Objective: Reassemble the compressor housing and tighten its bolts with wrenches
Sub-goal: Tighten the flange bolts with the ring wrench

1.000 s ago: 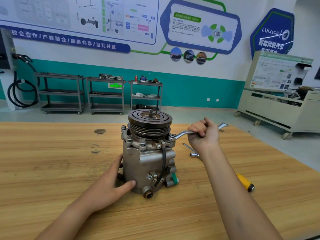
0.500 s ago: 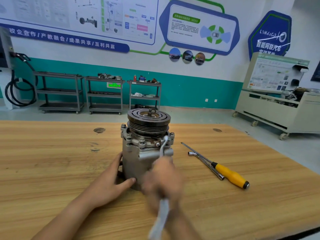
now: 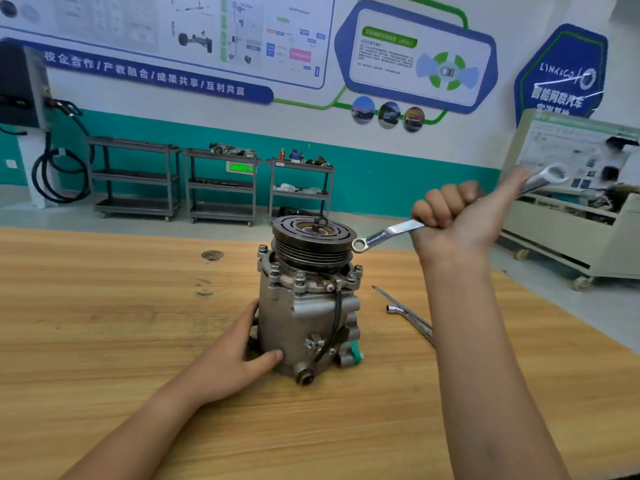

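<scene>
At the centre of the wooden worktop [image 3: 104, 323], the compressor [image 3: 304, 317] stands upright on its rear end with the clutch pulley [image 3: 313, 237] uppermost. This puts the flange bolts [image 3: 299, 277] around the top of the housing within reach from above. I have my left hand [image 3: 228, 358] pressed against the lower left wall of the housing, fingers [image 3: 249, 313] spread and relaxed, thumb toward the front. I judge this brace is there to stop the body turning or sliding under wrench torque. My right hand [image 3: 453, 223] grips the shank of a double-ended ring wrench [image 3: 388, 233], fingers curled fully round it. The wrench is clear of the housing: its near ring hangs just beside the pulley rim, above the right-hand bolt, seated on nothing. The cranked shank should let the ring drop over a bolt head while the handle clears the pulley. Next step, in my estimate: lower the ring squarely onto a bolt before pulling, since a half-seated ring may slip. A second slim wrench [image 3: 408, 313] lies on the worktop to the right, partly behind my forearm.
</scene>
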{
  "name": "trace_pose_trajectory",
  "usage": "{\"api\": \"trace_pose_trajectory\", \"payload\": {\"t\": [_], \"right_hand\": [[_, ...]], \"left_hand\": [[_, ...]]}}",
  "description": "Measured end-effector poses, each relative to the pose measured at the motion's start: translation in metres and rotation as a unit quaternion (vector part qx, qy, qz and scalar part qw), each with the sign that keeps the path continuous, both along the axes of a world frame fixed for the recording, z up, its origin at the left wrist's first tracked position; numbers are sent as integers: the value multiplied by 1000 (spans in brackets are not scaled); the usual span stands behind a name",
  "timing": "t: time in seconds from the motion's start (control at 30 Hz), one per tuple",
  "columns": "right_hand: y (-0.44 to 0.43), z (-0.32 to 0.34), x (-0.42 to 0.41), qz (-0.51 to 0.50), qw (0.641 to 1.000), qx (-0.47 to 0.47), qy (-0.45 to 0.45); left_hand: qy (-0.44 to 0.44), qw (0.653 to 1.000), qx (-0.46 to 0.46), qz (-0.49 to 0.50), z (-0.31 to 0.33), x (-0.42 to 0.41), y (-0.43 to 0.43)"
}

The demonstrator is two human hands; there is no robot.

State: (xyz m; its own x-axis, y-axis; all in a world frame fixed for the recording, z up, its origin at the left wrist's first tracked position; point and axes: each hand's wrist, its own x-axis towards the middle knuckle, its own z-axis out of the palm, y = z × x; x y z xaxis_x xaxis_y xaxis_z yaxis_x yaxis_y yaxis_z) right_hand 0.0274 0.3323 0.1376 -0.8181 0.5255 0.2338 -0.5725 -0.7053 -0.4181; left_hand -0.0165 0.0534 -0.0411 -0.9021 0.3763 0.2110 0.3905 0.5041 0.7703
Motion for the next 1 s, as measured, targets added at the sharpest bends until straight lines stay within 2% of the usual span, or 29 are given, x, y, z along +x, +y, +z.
{"api": "trace_pose_trajectory", "payload": {"t": [0.03,0.07,0.2,0.33,0.53,0.63,0.8,1.0], "right_hand": [[-38,5,-12,47,993,87,-61],[-31,3,-20,45,996,57,-49],[-28,-25,-50,101,983,-33,-148],[-34,-39,-65,144,972,-55,-177],[-35,-33,-82,225,953,-1,-201],[-33,-46,-83,250,948,-47,-191],[-26,-54,-72,216,958,-98,-159],[-27,-62,-44,96,983,-117,-105]], "left_hand": [[1,1000,1,0,-1,-1,-1],[1,1000,1,0,0,0,-1],[4,1000,-10,3,0,0,-1],[3,1000,-6,2,0,-1,-1],[5,1000,-12,4,-2,-3,-2],[2,1000,-11,1,-2,-3,-2],[5,1000,-5,3,-3,-4,-4],[7,1000,-2,1,-4,-2,-1]]}}
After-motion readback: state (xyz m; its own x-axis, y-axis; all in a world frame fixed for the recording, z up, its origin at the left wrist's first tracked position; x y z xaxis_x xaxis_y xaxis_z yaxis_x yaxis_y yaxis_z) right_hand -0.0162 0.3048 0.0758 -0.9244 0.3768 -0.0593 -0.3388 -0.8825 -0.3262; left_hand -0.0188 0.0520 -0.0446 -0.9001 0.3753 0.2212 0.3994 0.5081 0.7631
